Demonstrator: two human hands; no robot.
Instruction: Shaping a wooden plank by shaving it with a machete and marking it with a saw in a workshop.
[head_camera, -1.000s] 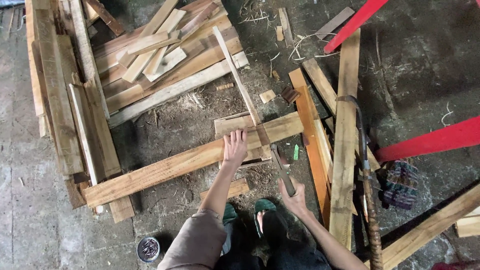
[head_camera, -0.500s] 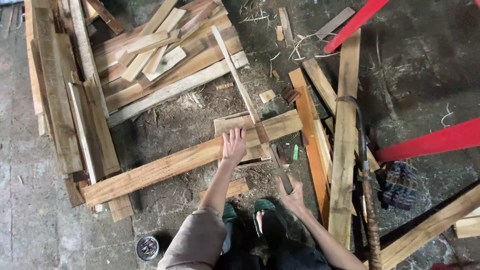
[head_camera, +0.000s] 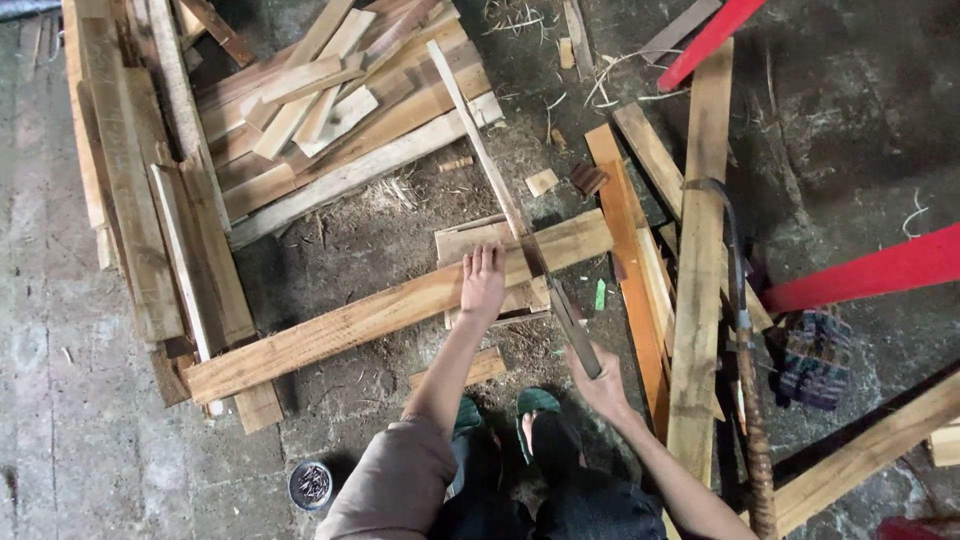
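Note:
My left hand (head_camera: 483, 285) lies flat, fingers spread, on a long pale plank (head_camera: 350, 322) that runs slantwise across the dirt floor. A short board (head_camera: 478, 240) lies under the plank by that hand. My right hand (head_camera: 603, 385) is closed on the near end of a dark narrow tool (head_camera: 572, 325), whose far end reaches the plank's right part. A thin wooden slat (head_camera: 480, 145) runs on from there toward the wood pile. I cannot tell what kind of tool it is.
A heap of planks (head_camera: 300, 110) fills the upper left. Upright boards (head_camera: 700, 250) and an orange plank (head_camera: 630, 270) lie right, with red bars (head_camera: 870, 275), a curved long-handled tool (head_camera: 745, 390) and a patterned cloth (head_camera: 812, 355). A tin of nails (head_camera: 310, 485) stands near my knee.

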